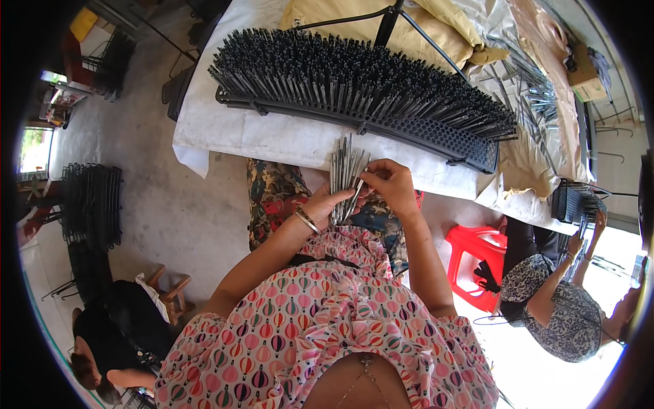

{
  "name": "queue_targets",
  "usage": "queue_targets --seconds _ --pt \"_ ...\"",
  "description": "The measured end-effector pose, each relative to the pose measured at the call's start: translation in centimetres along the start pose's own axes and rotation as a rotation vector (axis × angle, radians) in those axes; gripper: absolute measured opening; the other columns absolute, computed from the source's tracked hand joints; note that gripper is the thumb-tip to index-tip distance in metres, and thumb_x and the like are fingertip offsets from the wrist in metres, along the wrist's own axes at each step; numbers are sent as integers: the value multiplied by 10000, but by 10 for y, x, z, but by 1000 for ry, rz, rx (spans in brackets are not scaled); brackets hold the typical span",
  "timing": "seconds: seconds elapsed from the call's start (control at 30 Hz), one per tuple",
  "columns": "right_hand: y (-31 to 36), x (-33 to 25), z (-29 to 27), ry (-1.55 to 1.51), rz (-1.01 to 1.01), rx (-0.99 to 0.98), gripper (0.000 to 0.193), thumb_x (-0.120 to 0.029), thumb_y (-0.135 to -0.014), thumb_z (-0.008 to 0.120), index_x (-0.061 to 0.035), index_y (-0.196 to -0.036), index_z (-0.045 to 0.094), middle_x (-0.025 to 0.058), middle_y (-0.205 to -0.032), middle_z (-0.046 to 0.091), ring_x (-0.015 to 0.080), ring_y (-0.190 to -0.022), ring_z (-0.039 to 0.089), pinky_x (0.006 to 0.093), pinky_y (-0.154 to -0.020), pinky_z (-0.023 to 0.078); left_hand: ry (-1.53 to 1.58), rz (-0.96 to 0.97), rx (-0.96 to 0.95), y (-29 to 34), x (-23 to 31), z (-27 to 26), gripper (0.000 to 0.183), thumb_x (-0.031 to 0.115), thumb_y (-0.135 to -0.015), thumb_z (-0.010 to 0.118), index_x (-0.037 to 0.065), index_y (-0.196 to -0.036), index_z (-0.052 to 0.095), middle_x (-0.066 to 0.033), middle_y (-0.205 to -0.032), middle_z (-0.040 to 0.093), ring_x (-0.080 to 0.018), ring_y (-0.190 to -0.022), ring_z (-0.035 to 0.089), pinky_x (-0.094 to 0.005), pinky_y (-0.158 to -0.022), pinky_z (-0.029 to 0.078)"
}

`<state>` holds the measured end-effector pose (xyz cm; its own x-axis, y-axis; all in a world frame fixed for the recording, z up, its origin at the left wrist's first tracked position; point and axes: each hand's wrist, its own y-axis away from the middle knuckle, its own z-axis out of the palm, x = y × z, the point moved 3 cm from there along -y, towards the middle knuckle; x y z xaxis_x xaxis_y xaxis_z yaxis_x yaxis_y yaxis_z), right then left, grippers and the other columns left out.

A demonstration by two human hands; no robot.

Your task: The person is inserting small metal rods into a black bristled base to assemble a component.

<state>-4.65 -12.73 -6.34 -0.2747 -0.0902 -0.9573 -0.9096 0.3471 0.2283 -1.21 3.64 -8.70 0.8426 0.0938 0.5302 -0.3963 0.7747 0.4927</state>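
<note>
A bundle of thin silvery metal rods [345, 167] stands nearly upright over my lap, with my left hand [330, 204] closed round its lower part. My right hand [393, 183] pinches one rod at the bundle's right side between thumb and fingers. Just beyond my hands, on the table, lies a long black rack [443, 140] with rows of holes. Dark rods [354, 75] stand packed in most of it; bare holes show along its near right part. My fingers hide the lower ends of the bundle.
A white cloth [286, 143] covers the table edge. Behind the rack are a black metal stand [387, 24], brown paper [449, 31] and loose rods [538, 95]. A red plastic stool [470, 262] is at right, near a co-worker [558, 307]; another person [116, 334] sits lower left.
</note>
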Motion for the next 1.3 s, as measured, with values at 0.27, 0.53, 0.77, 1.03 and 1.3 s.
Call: queue_targets --seconds 0.27,0.53,0.77,1.03,1.3 --pt "3 -4 -6 -295 147 16 190 -98 -776 678 27 -910 628 43 -734 635 73 -608 572 192 -537 464 36 0 -11 2 2 -1 330 131 -865 560 12 -1171 521 -151 -1043 620 -233 -936 626 -331 -763 531" --pt "6 -24 -21 -218 172 38 235 -56 -814 610 46 -1026 607 78 -821 632 119 -720 603 231 -644 493 11 6 17 -2 -3 -8 309 120 -861 560 -10 -1140 532 -149 -1007 630 -229 -912 632 -338 -734 539" --pt "18 -116 -74 -137 -484 392 183 4 -838 591 29 -1019 608 27 -944 546 74 -772 541 195 -700 439 52 -15 -2 0 0 2 294 139 -860 571 4 -1119 532 -142 -1063 616 -219 -920 623 -338 -764 538" --pt "-5 -150 -89 285 -694 551 175 12 -806 605 5 -979 634 79 -910 593 107 -739 567 228 -666 461 57 -64 89 0 2 0 307 185 -878 568 12 -1127 527 -143 -1063 615 -218 -924 623 -328 -755 539" --pt "-10 -159 -84 447 -795 546 205 30 -783 613 0 -984 638 96 -890 595 139 -716 590 247 -653 478 -59 -54 12 1 2 -5 304 186 -896 542 0 -1136 539 -134 -1048 622 -214 -928 624 -325 -773 530"
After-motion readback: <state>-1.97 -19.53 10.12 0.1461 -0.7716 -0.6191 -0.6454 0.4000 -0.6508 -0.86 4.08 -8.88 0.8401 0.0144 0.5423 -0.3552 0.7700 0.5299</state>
